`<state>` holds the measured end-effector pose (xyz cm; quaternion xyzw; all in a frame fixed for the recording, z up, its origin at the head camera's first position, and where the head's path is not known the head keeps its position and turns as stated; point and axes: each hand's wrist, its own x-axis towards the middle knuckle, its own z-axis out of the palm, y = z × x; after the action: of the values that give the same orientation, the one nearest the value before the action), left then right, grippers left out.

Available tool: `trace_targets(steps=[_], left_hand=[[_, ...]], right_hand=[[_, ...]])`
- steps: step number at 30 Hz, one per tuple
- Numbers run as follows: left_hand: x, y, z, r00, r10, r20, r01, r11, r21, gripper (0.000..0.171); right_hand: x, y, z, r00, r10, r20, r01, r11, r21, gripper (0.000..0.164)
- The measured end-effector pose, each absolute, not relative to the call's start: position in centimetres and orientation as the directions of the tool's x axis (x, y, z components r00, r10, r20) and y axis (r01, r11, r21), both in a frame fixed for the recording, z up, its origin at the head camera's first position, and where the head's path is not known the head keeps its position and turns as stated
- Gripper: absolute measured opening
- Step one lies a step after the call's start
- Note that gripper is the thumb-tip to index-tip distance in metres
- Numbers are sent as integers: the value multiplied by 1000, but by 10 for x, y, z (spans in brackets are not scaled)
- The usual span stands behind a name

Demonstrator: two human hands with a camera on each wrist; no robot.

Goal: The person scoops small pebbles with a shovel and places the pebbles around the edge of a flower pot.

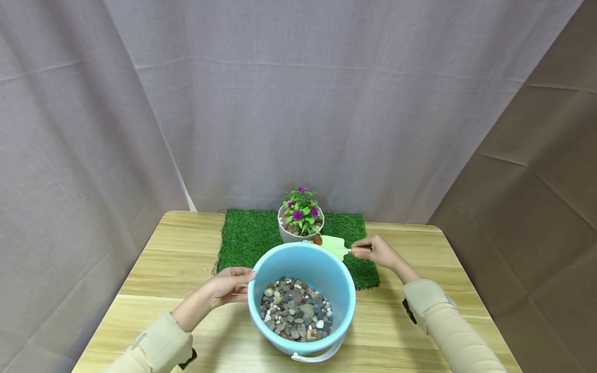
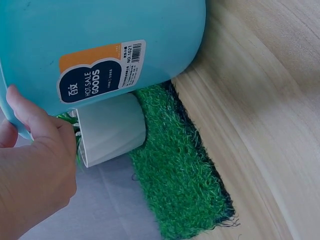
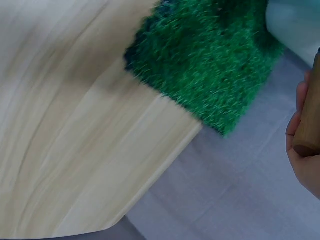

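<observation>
My left hand [image 1: 228, 286] holds the left rim of a light blue bucket [image 1: 345, 311], whose mouth faces the head camera. Grey, brown and white pebbles [image 1: 298, 311] cover its bottom. In the left wrist view the bucket's labelled side [image 2: 165, 30] shows large. My right hand [image 1: 380, 253] grips the wooden handle [image 3: 309, 120] of a small trowel, seen with its pale green blade [image 1: 333, 244] over the bucket's far rim. A reddish-brown stone [image 1: 317, 240] shows at the blade's tip, close to a white flowerpot [image 2: 112, 130].
The pot holds pebbles and a plant with purple flowers [image 1: 300, 210]. It stands on a green artificial grass mat [image 1: 247, 235] at the back of the wooden table [image 1: 186, 259]. Grey curtain [image 1: 298, 103] hangs behind. A white bucket handle [image 1: 322, 356] hangs at the near side.
</observation>
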<state>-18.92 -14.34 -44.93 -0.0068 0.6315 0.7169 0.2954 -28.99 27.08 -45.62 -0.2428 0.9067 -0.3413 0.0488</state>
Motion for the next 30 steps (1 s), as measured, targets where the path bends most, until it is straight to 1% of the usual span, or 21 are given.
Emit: trace_targets(steps=[6,12,21,27,30], left_hand=[[-190,-144,-451,-826,417,-380,-433,-37,901,39],[-190,-144,-450,-828,411,-381,-431,-34,902,42],[-191,-144,-453,-830,406,-381,-432,-37,901,41],[-191,-144,-454,-832,412,-372,-425,-43,904,45],[-190,-145,-454,-831,415,-370,-425,-44,904,44]], right_hand=[[-292,254,-452,-866,-495,74,-416,630,-656,26],[-295,244,-448,-872,-487,55,-393,627,-673,27],[-305,229,-444,-859,-510,46,-415,640,-646,26],[-309,215,-440,-864,-501,56,-423,661,-620,25],[-311,207,-435,-876,-479,48,-406,682,-608,24]])
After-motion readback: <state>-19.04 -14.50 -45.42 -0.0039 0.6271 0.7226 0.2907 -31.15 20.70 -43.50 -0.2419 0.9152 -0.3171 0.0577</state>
